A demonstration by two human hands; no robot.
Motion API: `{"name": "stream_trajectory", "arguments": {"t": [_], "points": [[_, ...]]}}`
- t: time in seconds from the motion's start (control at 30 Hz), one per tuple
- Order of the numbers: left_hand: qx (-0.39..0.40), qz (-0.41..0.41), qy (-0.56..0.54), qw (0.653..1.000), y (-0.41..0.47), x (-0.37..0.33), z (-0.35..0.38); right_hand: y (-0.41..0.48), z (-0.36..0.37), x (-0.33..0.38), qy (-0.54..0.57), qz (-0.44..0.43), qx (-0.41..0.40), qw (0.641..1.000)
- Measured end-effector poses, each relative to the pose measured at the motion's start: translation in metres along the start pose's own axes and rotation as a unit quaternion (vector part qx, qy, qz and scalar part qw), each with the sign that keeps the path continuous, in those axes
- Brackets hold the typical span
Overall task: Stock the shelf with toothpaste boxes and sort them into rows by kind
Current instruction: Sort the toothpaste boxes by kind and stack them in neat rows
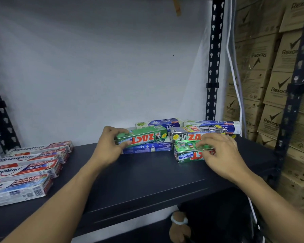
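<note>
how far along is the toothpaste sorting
Done: white-and-red Pepsodent boxes lie grouped at the left of the dark metal shelf. In hand: the left hand grips a green Zact cardboard box, the right hand a green whitening box. Left: these, a silver Zact box and blue Safi boxes sit mixed at the right.

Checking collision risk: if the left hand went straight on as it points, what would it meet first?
The left hand grips the left green ZACT box; past it, probably the left back-row Safi box, else the white wall; depth unclear.
</note>
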State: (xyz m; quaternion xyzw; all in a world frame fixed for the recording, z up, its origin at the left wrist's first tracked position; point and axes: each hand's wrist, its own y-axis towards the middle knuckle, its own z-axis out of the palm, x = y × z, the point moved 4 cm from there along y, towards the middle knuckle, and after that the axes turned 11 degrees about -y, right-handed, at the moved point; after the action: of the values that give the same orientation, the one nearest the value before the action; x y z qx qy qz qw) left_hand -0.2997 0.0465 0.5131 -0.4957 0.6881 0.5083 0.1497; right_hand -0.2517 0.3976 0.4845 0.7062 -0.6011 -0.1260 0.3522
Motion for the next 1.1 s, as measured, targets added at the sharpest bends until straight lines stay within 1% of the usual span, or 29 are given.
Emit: {"name": "stream_trajectory", "arguments": {"t": [0.07,0.13,0.23,0.3,0.37,0.43,0.5,0.57,0.6,0.63,0.67,0.73,0.8,0.87,0.93,1.0,1.1], "points": [[-0.018,0.021,-0.032,0.999,-0.002,-0.008,-0.002,0.011,0.001,0.022,-0.001,-0.028,-0.041,0.999],[-0.032,0.032,-0.083,0.996,-0.002,-0.014,-0.003,0.026,0.007,0.047,0.000,-0.078,-0.044,0.996],[-0.038,0.036,-0.150,0.987,-0.002,-0.018,-0.005,0.053,0.021,0.084,-0.009,-0.146,0.006,0.989],[-0.038,0.039,-0.179,0.982,-0.002,-0.018,-0.008,0.072,0.031,0.102,-0.023,-0.166,0.049,0.985],[-0.041,0.044,-0.203,0.977,-0.001,-0.019,-0.011,0.088,0.040,0.116,-0.040,-0.184,0.108,0.976],[-0.055,0.049,-0.222,0.972,0.001,-0.017,-0.013,0.100,0.048,0.124,-0.035,-0.202,0.163,0.965],[-0.065,0.048,-0.251,0.965,0.004,-0.014,-0.015,0.110,0.051,0.127,-0.005,-0.210,0.182,0.961],[-0.063,0.018,-0.288,0.955,0.007,-0.007,-0.016,0.119,0.047,0.126,0.023,-0.216,0.159,0.963],[-0.065,-0.005,-0.282,0.957,0.008,-0.001,-0.016,0.124,0.044,0.124,0.021,-0.217,0.132,0.967],[-0.069,-0.027,-0.242,0.968,0.010,0.006,-0.016,0.128,0.040,0.120,0.013,-0.210,0.102,0.972],[-0.066,-0.045,-0.178,0.981,0.011,0.013,-0.015,0.132,0.036,0.115,0.003,-0.193,0.075,0.978],[-0.019,-0.063,-0.066,0.996,0.010,0.025,-0.009,0.142,0.031,0.099,-0.010,-0.138,0.044,0.989],[0.048,-0.068,-0.024,0.996,0.007,0.032,0.000,0.149,0.029,0.080,-0.037,-0.086,0.055,0.994],[0.093,-0.065,0.004,0.994,0.005,0.034,0.004,0.151,0.030,0.062,-0.077,-0.054,0.080,0.992],[0.106,-0.047,0.038,0.993,0.006,0.033,0.005,0.149,0.033,0.044,-0.095,-0.036,0.101,0.990],[0.102,-0.032,0.055,0.993,0.007,0.031,0.005,0.145,0.035,0.032,-0.078,-0.016,0.120,0.990],[0.088,-0.031,0.061,0.994,0.006,0.031,0.006,0.145,0.034,0.025,-0.078,-0.003,0.122,0.989]]}}
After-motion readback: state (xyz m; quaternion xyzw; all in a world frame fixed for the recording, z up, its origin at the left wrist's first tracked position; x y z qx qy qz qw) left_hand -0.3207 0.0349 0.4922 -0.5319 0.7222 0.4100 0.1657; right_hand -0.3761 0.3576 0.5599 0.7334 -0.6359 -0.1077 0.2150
